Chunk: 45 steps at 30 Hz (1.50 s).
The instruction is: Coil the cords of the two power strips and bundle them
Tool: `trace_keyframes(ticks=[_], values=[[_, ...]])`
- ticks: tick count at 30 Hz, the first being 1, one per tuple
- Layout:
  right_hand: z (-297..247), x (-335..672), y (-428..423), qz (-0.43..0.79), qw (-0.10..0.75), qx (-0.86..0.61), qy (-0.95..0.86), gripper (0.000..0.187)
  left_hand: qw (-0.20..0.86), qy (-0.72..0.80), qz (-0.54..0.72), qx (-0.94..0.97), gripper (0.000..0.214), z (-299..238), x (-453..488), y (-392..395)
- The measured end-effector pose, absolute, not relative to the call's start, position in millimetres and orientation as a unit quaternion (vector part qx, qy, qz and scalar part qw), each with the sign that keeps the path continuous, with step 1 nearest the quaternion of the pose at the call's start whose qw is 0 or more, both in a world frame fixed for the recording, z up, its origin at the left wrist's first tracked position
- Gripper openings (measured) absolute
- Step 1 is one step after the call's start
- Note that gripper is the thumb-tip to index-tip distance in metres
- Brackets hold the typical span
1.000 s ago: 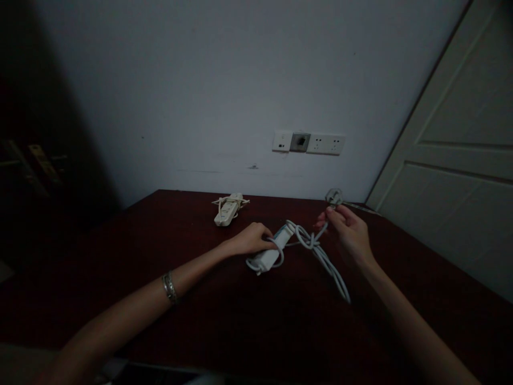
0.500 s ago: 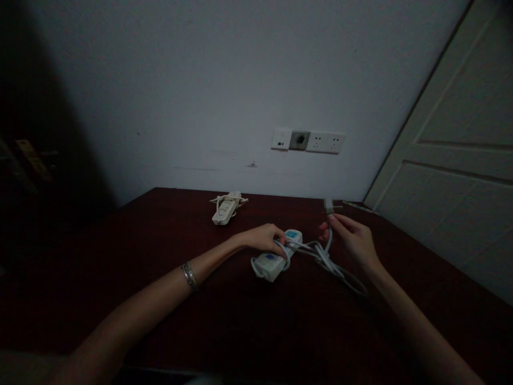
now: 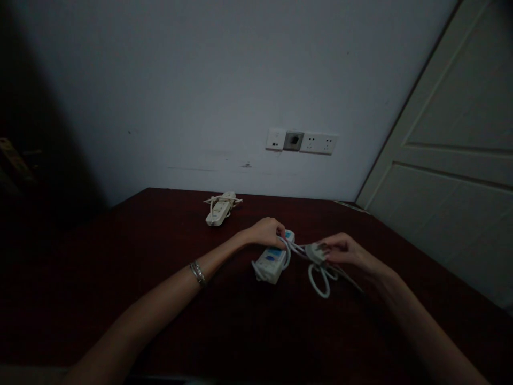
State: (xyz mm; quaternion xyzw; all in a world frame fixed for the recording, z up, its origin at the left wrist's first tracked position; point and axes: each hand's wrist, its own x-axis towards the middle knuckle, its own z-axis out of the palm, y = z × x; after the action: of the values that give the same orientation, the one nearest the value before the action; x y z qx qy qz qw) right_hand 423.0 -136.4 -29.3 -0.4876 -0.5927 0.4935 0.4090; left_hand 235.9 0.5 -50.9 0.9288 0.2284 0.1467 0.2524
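Note:
A white power strip (image 3: 272, 263) with blue patches lies at a slant on the dark red table. My left hand (image 3: 267, 232) is over its upper part, fingers closed round the white cord where it loops off the strip. To the right, my right hand (image 3: 340, 248) pinches the plug (image 3: 316, 253) at the cord's end, low beside the bundled cord. Loops of the white cord (image 3: 320, 289) hang below the plug toward me. The plug's pins are too blurred to make out.
Another power strip (image 3: 219, 209), wrapped in its own cord, lies farther back on the table (image 3: 180, 235). Wall sockets (image 3: 301, 141) sit above the table's back edge. A pale panelled door (image 3: 449, 160) stands at the right.
My right hand has brought the plug down and toward the left, onto the bundled cord, and the cord loops have shifted. My left hand stays at the strip. The view has turned slightly.

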Motion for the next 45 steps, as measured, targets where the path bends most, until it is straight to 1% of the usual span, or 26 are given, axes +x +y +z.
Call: trace_keyframes(ticks=[2, 4, 6, 9, 12, 14, 16, 19, 20, 23, 25, 27, 28, 32, 35, 41, 45], values=[[-31.4, 415.3, -141.4, 0.475, 0.349, -0.506, -0.629, 0.027, 0.256, 0.222, 0.146, 0.930, 0.028, -50.2, 238.0, 0.3], [-35.8, 403.1, -144.1, 0.451, 0.339, -0.514, -0.646, 0.025, 0.280, 0.221, 0.139, 0.924, 0.041, -50.2, 238.3, 0.6], [-42.8, 391.5, -144.2, 0.425, 0.359, -0.517, -0.650, 0.026, 0.319, 0.217, 0.127, 0.914, 0.049, -51.5, 237.5, 2.5], [-55.9, 381.7, -141.1, 0.364, 0.408, -0.535, -0.644, 0.028, 0.401, 0.186, 0.117, 0.889, 0.054, -57.0, 235.4, 9.0], [-67.9, 378.9, -136.3, 0.302, 0.423, -0.556, -0.648, 0.028, 0.499, 0.143, 0.113, 0.847, 0.056, -65.5, 232.6, 17.3], [-74.0, 377.2, -133.0, 0.262, 0.417, -0.572, -0.656, 0.027, 0.548, 0.120, 0.118, 0.820, 0.052, -71.7, 230.2, 22.3], [-78.9, 374.5, -129.7, 0.223, 0.407, -0.591, -0.660, 0.025, 0.560, 0.108, 0.141, 0.809, 0.042, -78.1, 227.6, 27.0], [-85.0, 370.5, -124.3, 0.188, 0.394, -0.621, -0.651, 0.023, 0.504, 0.118, 0.196, 0.833, 0.018, -86.8, 224.4, 33.2], [-86.9, 370.0, -122.2, 0.180, 0.392, -0.631, -0.644, 0.022, 0.485, 0.123, 0.210, 0.840, 0.014, -89.1, 223.5, 34.8], [-91.5, 371.6, -114.6, 0.148, 0.397, -0.646, -0.635, 0.022, 0.484, 0.124, 0.216, 0.839, 0.011, -92.1, 221.2, 36.6], [-92.8, 375.0, -108.8, 0.138, 0.409, -0.643, -0.633, 0.026, 0.492, 0.126, 0.209, 0.836, 0.011, -90.4, 220.2, 34.4], [-91.7, 379.0, -103.0, 0.137, 0.412, -0.634, -0.641, 0.033, 0.460, 0.143, 0.218, 0.849, 0.011, -86.1, 219.4, 29.7], [-90.3, 380.9, -100.3, 0.133, 0.406, -0.629, -0.650, 0.034, 0.423, 0.161, 0.228, 0.862, 0.012, -83.5, 219.1, 26.9], [-81.5, 386.3, -90.3, 0.100, 0.369, -0.615, -0.689, 0.025, 0.203, 0.235, 0.251, 0.917, 0.012, -73.4, 215.6, 17.8], [-76.3, 387.6, -81.7, 0.087, 0.353, -0.599, -0.714, 0.022, 0.093, 0.246, 0.223, 0.939, 0.014, -67.8, 209.2, 17.0], [-72.2, 381.2, -61.2, 0.065, 0.321, -0.581, -0.745, 0.018, -0.068, 0.263, 0.128, 0.954, 0.023, -56.7, 192.6, 24.1], [-71.0, 372.1, -50.0, 0.067, 0.320, -0.571, -0.753, 0.016, -0.101, 0.272, 0.091, 0.953, 0.023, -51.2, 184.5, 30.8]])
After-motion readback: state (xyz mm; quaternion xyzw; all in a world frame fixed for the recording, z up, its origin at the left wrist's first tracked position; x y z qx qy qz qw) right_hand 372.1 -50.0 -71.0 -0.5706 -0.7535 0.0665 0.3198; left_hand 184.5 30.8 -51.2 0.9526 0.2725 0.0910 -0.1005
